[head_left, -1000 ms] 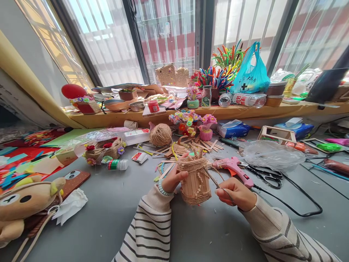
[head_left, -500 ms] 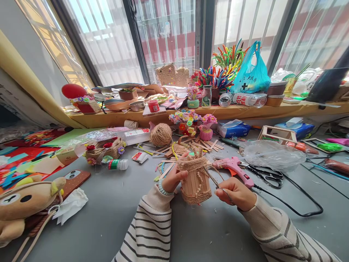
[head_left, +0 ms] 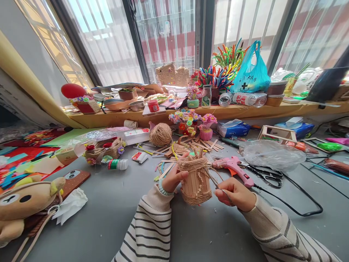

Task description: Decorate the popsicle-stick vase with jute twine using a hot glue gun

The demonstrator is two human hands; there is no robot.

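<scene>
My left hand (head_left: 174,176) is wrapped round the left side of a small basket (head_left: 194,183) made of wooden craft sticks. Bands of twine circle its top and bottom, and a braided strand runs down its front. On the other side, my right hand (head_left: 231,193) pinches a pair of metal tweezers (head_left: 214,181). Their tips touch the upper right of the basket, by the twine band. A loose twine end curves out behind the tweezers. The fingers of my left hand behind the basket are hidden.
Right of the basket lies a pink glue gun (head_left: 236,169) with its black cord, beside black scissors (head_left: 268,176). Behind are a twine ball (head_left: 160,134) and loose craft sticks (head_left: 214,145). A plush bear (head_left: 29,207), a phone (head_left: 77,180) and crumpled tissue (head_left: 71,205) lie left.
Almost nothing differs. The basket and the tweezers have shifted very slightly; both hands keep their hold.
</scene>
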